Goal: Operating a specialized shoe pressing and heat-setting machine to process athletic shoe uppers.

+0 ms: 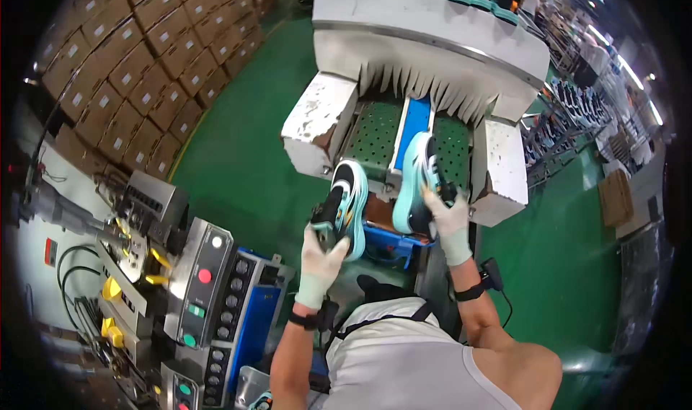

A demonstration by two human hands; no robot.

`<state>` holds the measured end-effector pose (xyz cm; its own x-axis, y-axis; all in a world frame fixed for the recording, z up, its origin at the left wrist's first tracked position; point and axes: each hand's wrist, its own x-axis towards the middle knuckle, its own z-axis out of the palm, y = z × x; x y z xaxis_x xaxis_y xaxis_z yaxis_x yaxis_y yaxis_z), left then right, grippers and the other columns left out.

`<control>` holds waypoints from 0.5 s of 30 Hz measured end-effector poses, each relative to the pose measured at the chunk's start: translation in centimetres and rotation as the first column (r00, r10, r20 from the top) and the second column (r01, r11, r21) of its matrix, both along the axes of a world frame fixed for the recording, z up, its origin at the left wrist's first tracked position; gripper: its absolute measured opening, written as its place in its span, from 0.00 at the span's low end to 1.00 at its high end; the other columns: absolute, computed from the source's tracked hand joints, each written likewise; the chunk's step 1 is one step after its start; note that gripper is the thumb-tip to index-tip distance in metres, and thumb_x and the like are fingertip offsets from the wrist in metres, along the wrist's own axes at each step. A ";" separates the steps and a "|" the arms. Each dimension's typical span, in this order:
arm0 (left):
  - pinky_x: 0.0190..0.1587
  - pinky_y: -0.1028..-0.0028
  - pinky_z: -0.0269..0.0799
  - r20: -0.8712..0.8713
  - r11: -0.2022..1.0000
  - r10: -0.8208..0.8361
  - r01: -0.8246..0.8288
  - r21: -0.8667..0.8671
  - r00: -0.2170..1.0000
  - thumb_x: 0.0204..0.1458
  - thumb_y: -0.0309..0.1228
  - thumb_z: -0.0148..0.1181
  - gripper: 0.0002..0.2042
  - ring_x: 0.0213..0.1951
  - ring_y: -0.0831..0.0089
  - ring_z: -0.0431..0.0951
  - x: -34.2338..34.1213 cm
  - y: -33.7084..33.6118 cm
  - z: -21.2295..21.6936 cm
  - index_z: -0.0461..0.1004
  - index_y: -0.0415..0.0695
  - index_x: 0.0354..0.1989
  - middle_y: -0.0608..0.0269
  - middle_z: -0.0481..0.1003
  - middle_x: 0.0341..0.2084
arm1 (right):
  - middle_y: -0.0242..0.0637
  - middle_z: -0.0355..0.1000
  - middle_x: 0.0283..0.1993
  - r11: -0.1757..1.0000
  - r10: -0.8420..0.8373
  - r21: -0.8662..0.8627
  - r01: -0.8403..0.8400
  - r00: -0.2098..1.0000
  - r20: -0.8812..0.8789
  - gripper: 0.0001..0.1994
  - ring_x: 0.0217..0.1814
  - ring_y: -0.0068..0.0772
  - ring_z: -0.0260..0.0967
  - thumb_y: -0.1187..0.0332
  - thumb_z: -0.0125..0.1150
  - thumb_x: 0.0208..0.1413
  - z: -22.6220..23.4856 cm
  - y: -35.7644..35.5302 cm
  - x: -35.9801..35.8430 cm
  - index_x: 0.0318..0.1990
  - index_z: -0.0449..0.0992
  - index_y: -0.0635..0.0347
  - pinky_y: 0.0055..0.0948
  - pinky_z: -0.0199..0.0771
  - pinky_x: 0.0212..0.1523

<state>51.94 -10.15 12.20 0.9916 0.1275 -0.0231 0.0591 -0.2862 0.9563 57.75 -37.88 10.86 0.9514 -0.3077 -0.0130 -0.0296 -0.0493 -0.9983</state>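
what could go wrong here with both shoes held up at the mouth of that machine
The right hand holds its teal shoe right at the machine's opening, under a row of pointed flaps; the glove might snag there. The left hand grips the other shoe only at its lower end, in the air, so it might slip and fall toward the green floor.

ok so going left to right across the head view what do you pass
stacked cardboard boxes → control panel with coloured buttons → left hand holding a teal shoe → right hand on a second teal shoe → shoe racks
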 end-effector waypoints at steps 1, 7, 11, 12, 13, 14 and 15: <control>0.54 0.65 0.71 0.199 0.999 -0.033 0.032 0.012 0.979 0.50 0.28 0.67 0.31 0.50 0.61 0.76 4.4 -1.3 -1.3 0.61 0.33 0.62 0.49 0.75 0.49 | 0.39 0.76 0.44 0.991 -0.087 -0.098 0.087 0.996 0.001 0.29 0.42 0.28 0.73 0.59 0.73 0.51 0.2 -2.1 2.3 0.53 0.71 0.71 0.29 0.75 0.46; 0.66 0.60 0.62 0.376 0.925 -0.190 0.037 0.377 0.907 0.54 0.27 0.63 0.33 0.64 0.46 0.66 25.9 -9.3 -7.5 0.56 0.34 0.68 0.37 0.65 0.61 | 0.53 0.76 0.51 0.766 -0.363 -0.590 0.254 0.929 -0.072 0.34 0.54 0.51 0.75 0.55 0.70 0.51 -3.8 -7.6 15.8 0.61 0.67 0.66 0.41 0.72 0.57; 0.63 0.57 0.64 0.217 0.884 -0.222 0.103 0.455 0.951 0.55 0.33 0.62 0.36 0.61 0.44 0.67 32.6 -11.2 -6.1 0.53 0.37 0.70 0.41 0.65 0.61 | 0.58 0.76 0.51 0.759 -0.315 -0.617 0.209 0.947 -0.065 0.33 0.56 0.57 0.73 0.51 0.68 0.49 -4.9 -9.8 23.0 0.56 0.69 0.69 0.44 0.70 0.58; 0.63 0.56 0.64 0.189 0.880 -0.188 0.079 0.468 0.964 0.54 0.33 0.61 0.34 0.59 0.44 0.68 32.9 -11.3 -5.7 0.56 0.37 0.68 0.42 0.67 0.58 | 0.60 0.76 0.50 0.764 -0.280 -0.623 0.171 0.957 -0.081 0.34 0.56 0.58 0.73 0.50 0.68 0.49 -4.7 -10.4 24.8 0.55 0.69 0.71 0.45 0.70 0.58; 0.65 0.58 0.62 0.183 0.873 -0.207 0.098 0.477 0.961 0.53 0.33 0.60 0.33 0.62 0.45 0.67 32.7 -10.6 -6.4 0.58 0.36 0.68 0.41 0.66 0.61 | 0.62 0.74 0.53 0.749 -0.287 -0.645 0.154 0.952 -0.107 0.34 0.58 0.58 0.71 0.50 0.67 0.51 -3.9 -10.1 25.2 0.55 0.69 0.73 0.45 0.68 0.60; 0.68 0.59 0.60 0.329 0.866 -0.257 0.065 0.496 0.909 0.52 0.33 0.59 0.33 0.65 0.46 0.64 30.8 -8.6 -8.1 0.58 0.36 0.68 0.40 0.63 0.64 | 0.65 0.72 0.55 0.761 -0.242 -0.644 0.078 0.955 -0.170 0.34 0.61 0.58 0.69 0.50 0.66 0.53 -4.9 -8.5 25.7 0.55 0.68 0.75 0.45 0.66 0.62; 0.69 0.60 0.59 0.378 0.917 -0.277 0.126 0.379 0.883 0.54 0.33 0.58 0.32 0.66 0.46 0.63 28.5 -10.3 -7.5 0.59 0.36 0.68 0.40 0.62 0.65 | 0.67 0.66 0.61 0.569 -0.247 -0.737 0.363 0.931 0.268 0.32 0.64 0.58 0.65 0.52 0.64 0.58 -7.4 -11.8 25.4 0.56 0.67 0.76 0.45 0.61 0.67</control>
